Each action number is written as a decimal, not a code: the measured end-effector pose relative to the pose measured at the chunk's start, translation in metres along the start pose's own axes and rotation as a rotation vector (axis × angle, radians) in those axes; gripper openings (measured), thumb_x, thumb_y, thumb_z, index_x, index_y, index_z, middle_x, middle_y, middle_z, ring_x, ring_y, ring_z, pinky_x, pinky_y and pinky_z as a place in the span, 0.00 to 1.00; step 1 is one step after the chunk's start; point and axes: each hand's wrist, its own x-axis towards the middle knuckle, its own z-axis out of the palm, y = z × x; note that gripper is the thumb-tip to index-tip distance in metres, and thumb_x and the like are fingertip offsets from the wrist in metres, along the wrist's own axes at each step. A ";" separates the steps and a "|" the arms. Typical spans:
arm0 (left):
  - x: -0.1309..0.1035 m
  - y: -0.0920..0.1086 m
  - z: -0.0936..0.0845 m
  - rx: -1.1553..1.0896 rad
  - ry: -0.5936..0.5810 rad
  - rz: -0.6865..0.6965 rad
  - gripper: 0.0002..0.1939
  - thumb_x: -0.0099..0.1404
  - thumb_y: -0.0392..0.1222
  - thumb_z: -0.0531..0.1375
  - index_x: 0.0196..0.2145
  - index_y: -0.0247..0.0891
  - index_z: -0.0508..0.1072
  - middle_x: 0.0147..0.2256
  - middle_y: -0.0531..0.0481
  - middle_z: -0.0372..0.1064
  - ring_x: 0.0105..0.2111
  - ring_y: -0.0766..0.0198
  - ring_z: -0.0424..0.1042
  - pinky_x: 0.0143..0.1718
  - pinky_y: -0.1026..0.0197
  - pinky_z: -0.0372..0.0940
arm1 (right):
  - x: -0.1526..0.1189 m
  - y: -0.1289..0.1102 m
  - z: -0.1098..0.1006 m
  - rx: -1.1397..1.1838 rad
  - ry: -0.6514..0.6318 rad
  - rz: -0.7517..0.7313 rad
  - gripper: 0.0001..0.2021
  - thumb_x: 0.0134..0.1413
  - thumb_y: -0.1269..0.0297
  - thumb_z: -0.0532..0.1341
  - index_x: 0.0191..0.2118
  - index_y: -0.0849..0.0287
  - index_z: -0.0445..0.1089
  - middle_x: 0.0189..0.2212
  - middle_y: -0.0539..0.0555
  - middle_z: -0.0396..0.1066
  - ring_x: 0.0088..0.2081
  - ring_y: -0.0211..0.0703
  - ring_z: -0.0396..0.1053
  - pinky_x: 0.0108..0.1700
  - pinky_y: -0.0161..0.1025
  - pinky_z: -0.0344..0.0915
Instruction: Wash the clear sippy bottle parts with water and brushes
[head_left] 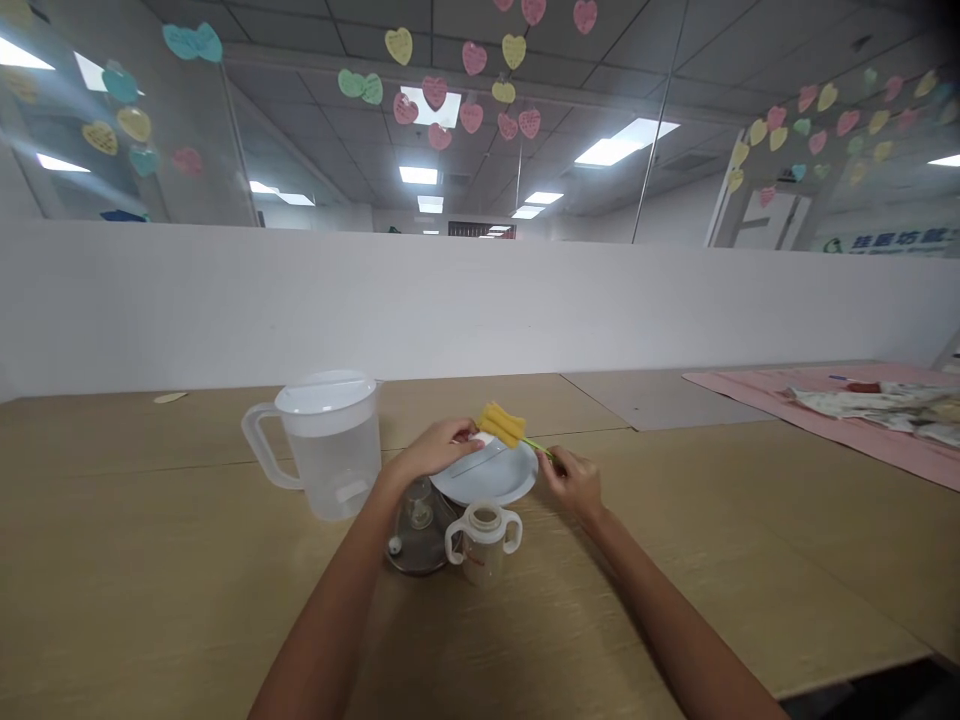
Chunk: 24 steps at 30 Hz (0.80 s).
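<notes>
Over the white bowl (487, 480), my left hand (439, 448) pinches a small white piece (484, 438). My right hand (576, 482) grips the thin green handle (538, 447) of a yellow sponge brush (502, 425). The sponge head is beside the white piece, above the bowl's far side. In front of the bowl stands an upright clear bottle (484, 560) with two white handles and an open top. To its left, partly behind my left forearm, lies a dark round tray (424, 558) with a clear part (418, 505) and a small white ball-like piece (394, 546).
A large clear pitcher (337, 460) with a white lid stands left of my left hand. At the far right, a pink cloth (847, 430) holds patterned fabric (892, 405). A small flat tan piece (170, 397) lies at the back left. A white wall (450, 310) rises behind the table.
</notes>
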 end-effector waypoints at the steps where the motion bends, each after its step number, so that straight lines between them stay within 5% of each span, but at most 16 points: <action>1: -0.002 0.002 -0.004 -0.044 0.017 0.020 0.16 0.60 0.51 0.52 0.37 0.36 0.69 0.37 0.49 0.70 0.37 0.62 0.67 0.37 0.64 0.61 | 0.000 0.001 0.000 0.000 0.005 0.012 0.18 0.57 0.56 0.51 0.22 0.61 0.67 0.14 0.49 0.62 0.17 0.31 0.56 0.23 0.31 0.50; 24: 0.008 -0.001 0.006 -0.384 0.266 0.059 0.18 0.56 0.50 0.57 0.40 0.35 0.70 0.44 0.44 0.70 0.42 0.58 0.69 0.43 0.59 0.63 | 0.000 0.005 0.005 -0.075 -0.072 -0.007 0.19 0.57 0.55 0.50 0.22 0.60 0.66 0.15 0.50 0.64 0.18 0.32 0.58 0.22 0.31 0.48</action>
